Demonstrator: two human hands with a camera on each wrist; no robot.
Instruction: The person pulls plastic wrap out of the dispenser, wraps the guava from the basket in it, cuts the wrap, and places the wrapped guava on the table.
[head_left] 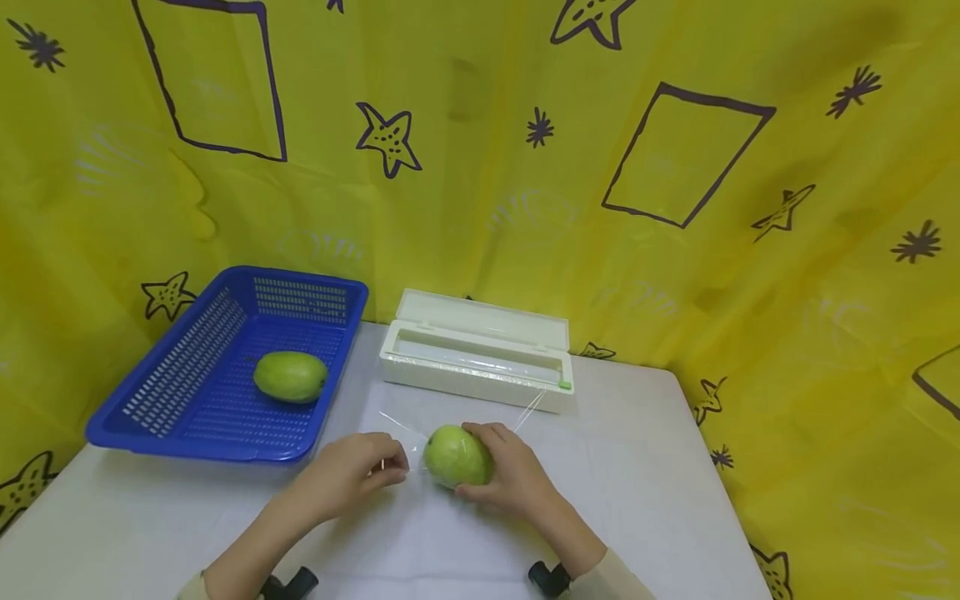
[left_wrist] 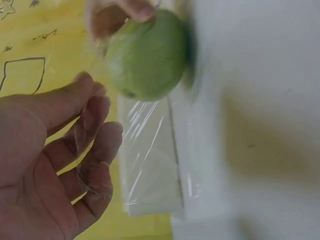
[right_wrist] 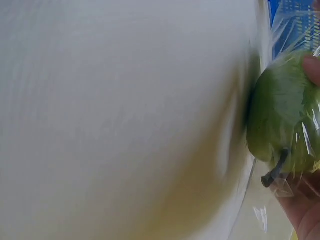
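A green mango (head_left: 456, 457) with clear cling film (left_wrist: 145, 135) around it is just over the white table. Curled around its right side, my right hand (head_left: 512, 468) grips it through the film. A dark stem (right_wrist: 275, 169) shows on the mango in the right wrist view. To the left of the fruit, my left hand (head_left: 356, 473) pinches a loose edge of the film between thumb and fingertips. Film also lies across its other fingers in the left wrist view. Behind the mango stands a white cling film box (head_left: 472, 382) with its lid up and a roll inside.
A blue plastic basket (head_left: 202, 452) stands at the back left, holding another green mango (head_left: 290, 377). A yellow patterned curtain (head_left: 480, 192) hangs behind the white-covered table (head_left: 637, 483). Strands of film run from the box's front toward the mango.
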